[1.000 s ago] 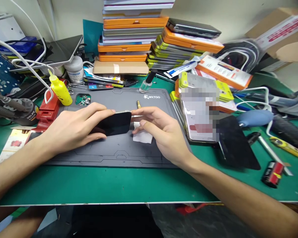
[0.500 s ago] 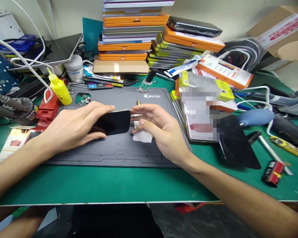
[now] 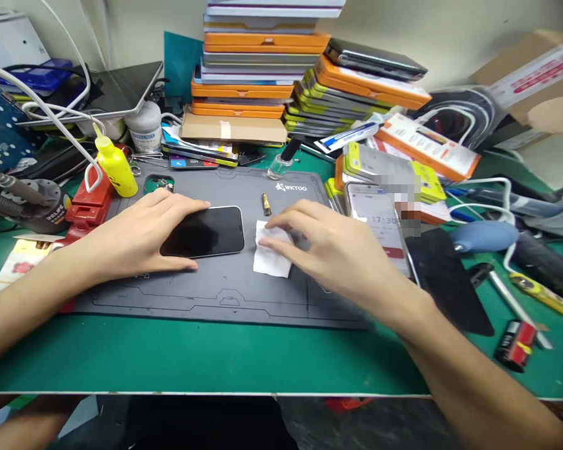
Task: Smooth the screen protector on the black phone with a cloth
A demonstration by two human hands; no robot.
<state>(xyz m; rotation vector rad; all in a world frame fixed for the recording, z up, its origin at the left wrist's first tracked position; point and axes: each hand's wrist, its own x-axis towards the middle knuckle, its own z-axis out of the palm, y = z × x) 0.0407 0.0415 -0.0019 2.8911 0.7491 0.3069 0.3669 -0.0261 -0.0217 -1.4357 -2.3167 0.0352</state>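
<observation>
A smartphone (image 3: 211, 231) with a dark screen lies face up on the grey work mat (image 3: 206, 294). My left hand (image 3: 145, 234) grips its left end, fingers along the far edge and thumb along the near edge. To the right of the phone is a small white wipe (image 3: 272, 262). Over that wipe is my right hand (image 3: 328, 244), thumb and forefinger curved with a gap between them; whether the fingertips touch it I cannot tell. A small brass-coloured brush-like piece (image 3: 266, 205) lies just beyond the wipe.
A glass bottle with black cap (image 3: 280, 165) stands at the mat's far edge. Left are a yellow squeeze bottle (image 3: 116, 167) and a red tool (image 3: 89, 206). Right lie another lit phone (image 3: 373, 215), a black panel (image 3: 445, 275) and a blue air blower (image 3: 485, 236). Stacked boxes (image 3: 244, 90) rise behind.
The phone has gone from tilted up to lying flat on the mat, still in my left hand. My right hand has left the phone's right end and moved right, over the wipe.
</observation>
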